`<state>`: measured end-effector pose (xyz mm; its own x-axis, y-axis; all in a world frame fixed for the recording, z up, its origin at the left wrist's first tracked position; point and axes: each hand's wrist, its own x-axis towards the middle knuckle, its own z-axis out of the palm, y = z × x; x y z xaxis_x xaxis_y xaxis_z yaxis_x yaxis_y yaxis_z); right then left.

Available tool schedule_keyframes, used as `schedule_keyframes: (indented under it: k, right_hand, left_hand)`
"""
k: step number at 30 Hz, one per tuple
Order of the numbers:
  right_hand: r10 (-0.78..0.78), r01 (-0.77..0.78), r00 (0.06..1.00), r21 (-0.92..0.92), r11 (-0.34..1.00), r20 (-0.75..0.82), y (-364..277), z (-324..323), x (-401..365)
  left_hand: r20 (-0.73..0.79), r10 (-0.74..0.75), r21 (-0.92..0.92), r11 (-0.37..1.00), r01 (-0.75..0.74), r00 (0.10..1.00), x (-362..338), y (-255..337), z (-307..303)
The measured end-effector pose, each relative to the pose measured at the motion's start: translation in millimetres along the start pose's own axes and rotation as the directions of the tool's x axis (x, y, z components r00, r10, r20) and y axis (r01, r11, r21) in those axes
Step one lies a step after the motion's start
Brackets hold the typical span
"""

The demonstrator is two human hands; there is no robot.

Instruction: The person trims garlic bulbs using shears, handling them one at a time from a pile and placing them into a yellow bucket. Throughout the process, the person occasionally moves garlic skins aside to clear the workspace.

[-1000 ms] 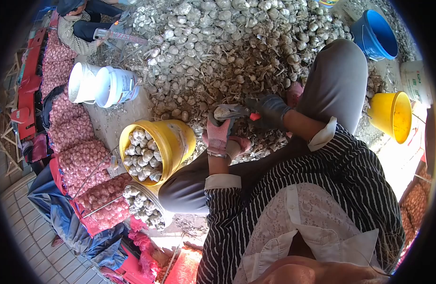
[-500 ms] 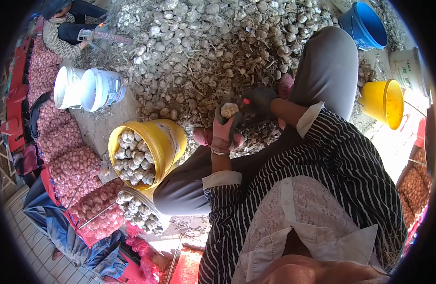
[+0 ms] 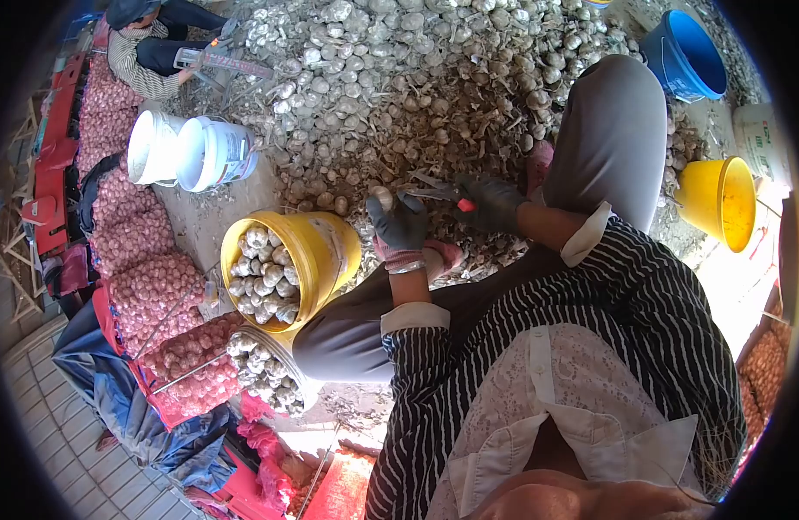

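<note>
Left hand had shifted nearer the garlic-filled yellow bucket, clamped on a pale, rounded garlic bulb; right hand, apart, gripped red-handled shears.

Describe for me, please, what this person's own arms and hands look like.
The left hand wears a two-tone glove, dark grey over the fingers and pink at the wrist, with what looks like a thin pale band beside it. The right hand wears a dark grey glove. Both sleeves are black with white stripes, ending in white cuffs.
</note>
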<state>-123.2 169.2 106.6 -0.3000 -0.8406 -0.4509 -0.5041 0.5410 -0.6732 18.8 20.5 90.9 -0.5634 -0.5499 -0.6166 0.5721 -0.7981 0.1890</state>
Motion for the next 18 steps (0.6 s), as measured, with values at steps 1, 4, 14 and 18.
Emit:
schedule_keyframes:
  k: [1,4,14,18]
  right_hand:
    - [0.001,-0.001,1.0,0.003,1.0,-0.004,-1,0,-1]
    - [-0.029,0.027,0.997,-0.026,0.999,-0.075,-4,-2,-2]
    - [-0.045,0.046,0.999,0.048,0.998,-0.014,-8,-4,0]
    - [0.061,-0.071,0.997,0.217,0.974,0.052,-12,-9,-1]
  left_hand:
    - [0.002,-0.002,0.005,1.0,0.002,1.0,-1,-3,2]
    - [0.335,0.099,0.194,0.966,-0.171,0.937,-5,-3,0]
    - [0.42,0.163,0.549,0.737,-0.393,0.893,-8,-23,-10]
    - [0.602,0.121,0.792,0.04,-0.61,0.789,1,-34,-28]
